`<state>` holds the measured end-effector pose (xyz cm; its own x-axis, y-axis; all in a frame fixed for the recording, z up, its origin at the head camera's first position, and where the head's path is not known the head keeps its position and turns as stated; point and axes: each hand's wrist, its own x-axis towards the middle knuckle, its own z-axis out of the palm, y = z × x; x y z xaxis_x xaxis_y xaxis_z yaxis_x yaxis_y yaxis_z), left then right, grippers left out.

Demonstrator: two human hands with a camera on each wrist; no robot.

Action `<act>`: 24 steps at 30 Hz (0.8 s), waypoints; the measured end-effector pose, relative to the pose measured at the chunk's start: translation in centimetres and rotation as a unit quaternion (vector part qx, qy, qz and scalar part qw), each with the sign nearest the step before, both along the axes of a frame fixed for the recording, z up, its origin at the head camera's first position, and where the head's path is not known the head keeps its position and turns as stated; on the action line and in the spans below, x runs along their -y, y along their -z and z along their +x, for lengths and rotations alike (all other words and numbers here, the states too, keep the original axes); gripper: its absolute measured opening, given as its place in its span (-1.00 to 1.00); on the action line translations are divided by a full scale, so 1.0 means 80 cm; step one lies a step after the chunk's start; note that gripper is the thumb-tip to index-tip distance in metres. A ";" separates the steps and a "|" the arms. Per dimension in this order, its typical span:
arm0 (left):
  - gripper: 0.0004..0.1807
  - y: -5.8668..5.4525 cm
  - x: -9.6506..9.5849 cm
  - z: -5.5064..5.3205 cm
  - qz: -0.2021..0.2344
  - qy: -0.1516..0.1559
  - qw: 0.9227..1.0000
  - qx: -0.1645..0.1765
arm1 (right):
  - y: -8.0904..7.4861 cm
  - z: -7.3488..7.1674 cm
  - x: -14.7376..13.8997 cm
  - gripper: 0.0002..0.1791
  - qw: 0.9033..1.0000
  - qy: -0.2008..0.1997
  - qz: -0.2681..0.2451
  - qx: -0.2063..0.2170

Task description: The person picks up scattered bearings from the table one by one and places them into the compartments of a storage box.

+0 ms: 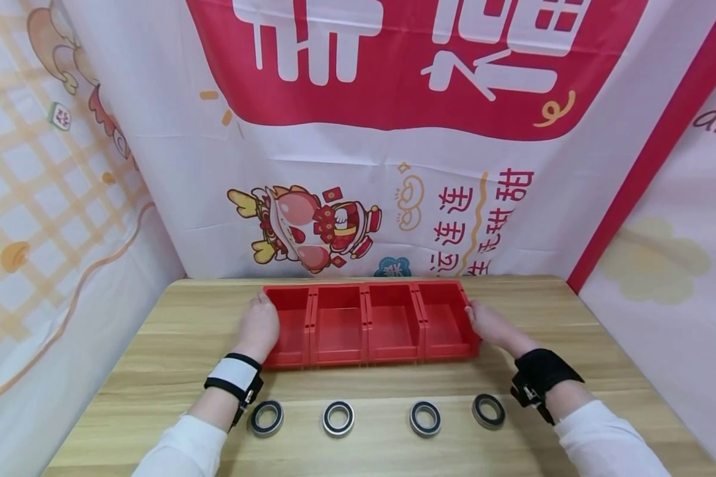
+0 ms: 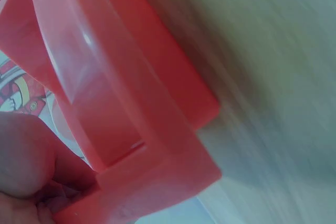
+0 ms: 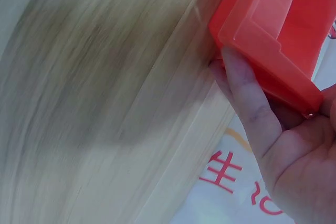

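Note:
A row of joined red plastic storage bins (image 1: 366, 326) is at the back of the wooden table, its several compartments bare inside. My left hand (image 1: 259, 328) grips the left end wall; in the left wrist view its curled fingers (image 2: 26, 156) are against the bin's rim. At the opposite end, my right hand (image 1: 492, 324) holds the right side wall. The right wrist view shows fingers (image 3: 252, 103) of that hand along the outside and underside of the end bin (image 3: 268, 61). Whether the row touches the table or is slightly raised, I cannot tell.
Several ring-shaped ball bearings lie in a line in front of the bins, among them one by the left wrist (image 1: 266, 419) and one by the right wrist (image 1: 488, 411). Behind the table (image 1: 173, 351) hangs a printed cloth (image 1: 310, 146), with more cloth at both sides.

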<state>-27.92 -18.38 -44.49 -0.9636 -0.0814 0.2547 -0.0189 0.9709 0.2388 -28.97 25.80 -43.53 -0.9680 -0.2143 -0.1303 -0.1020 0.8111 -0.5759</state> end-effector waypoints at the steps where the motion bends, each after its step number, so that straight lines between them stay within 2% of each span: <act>1: -0.55 0.000 -0.003 -0.001 -0.001 0.002 1.000 0.001 | 0.000 0.002 -0.003 -0.65 1.000 0.000 -0.001 0.002; 3: -0.54 0.000 -0.011 -0.003 -0.004 0.004 1.000 0.006 | -0.003 0.007 -0.008 -0.66 1.000 0.003 -0.001 0.005; 8: -0.57 -0.002 -0.028 -0.005 -0.021 0.013 1.000 -0.010 | -0.010 0.015 -0.020 -0.68 1.000 0.006 0.019 0.005; 13: -0.56 -0.003 -0.036 -0.005 -0.016 0.011 1.000 -0.007 | -0.021 0.013 -0.031 -0.62 0.998 0.021 -0.003 0.064; 20: -0.56 -0.009 -0.032 -0.003 -0.035 0.028 0.999 0.012 | -0.040 0.006 -0.034 -0.65 0.990 -0.003 -0.047 0.133; 22: -0.55 -0.012 -0.030 -0.003 -0.045 0.036 0.998 0.019 | -0.044 0.003 -0.035 -0.65 0.985 -0.002 -0.059 0.161; 24: -0.52 -0.019 -0.028 -0.004 -0.040 0.039 0.997 0.044 | -0.047 0.000 -0.038 -0.64 0.977 0.002 -0.085 0.195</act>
